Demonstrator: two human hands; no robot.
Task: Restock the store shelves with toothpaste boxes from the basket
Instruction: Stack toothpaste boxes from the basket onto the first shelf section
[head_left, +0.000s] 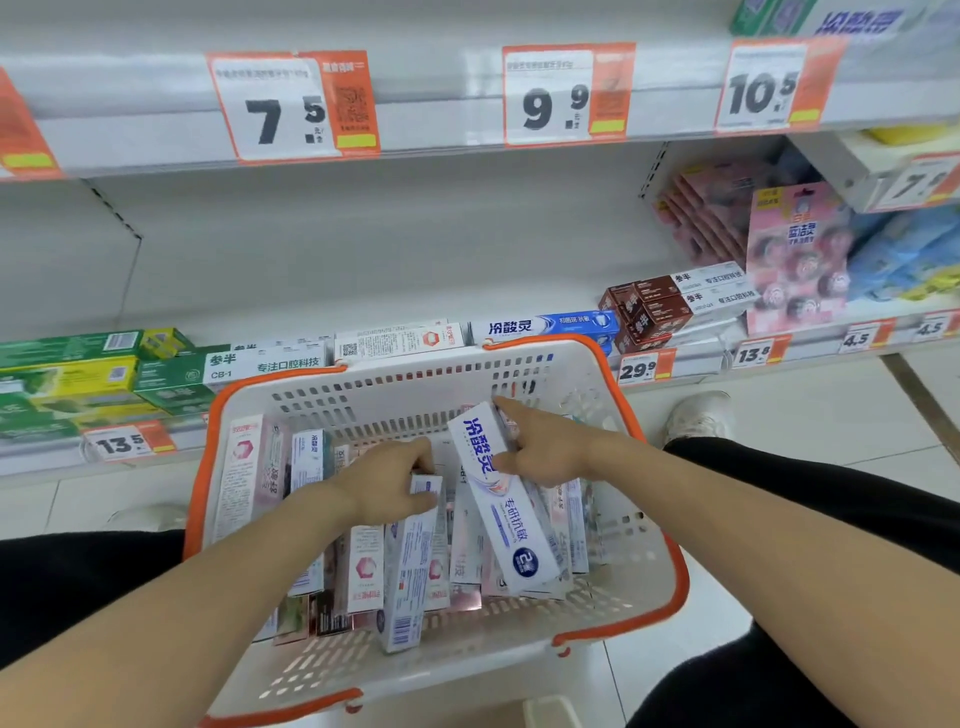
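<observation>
Toothpaste boxes (410, 566) filled the white basket (613, 613); the right hand (540, 452) pinched a white-and-blue box (498, 499) near its far edge, while the left hand's (389, 483) curled fingers seemingly gripped another.

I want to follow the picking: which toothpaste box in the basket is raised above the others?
The white box with blue lettering, held by the right hand; the others lie lower in the basket.

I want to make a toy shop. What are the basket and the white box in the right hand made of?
The basket looks like hard plastic, white with an orange rim: its walls are moulded with rows of slots. The white box, which the right hand grips, looks like thin, glossy printed cardboard: sharp folded edges and a slight shine.
</observation>
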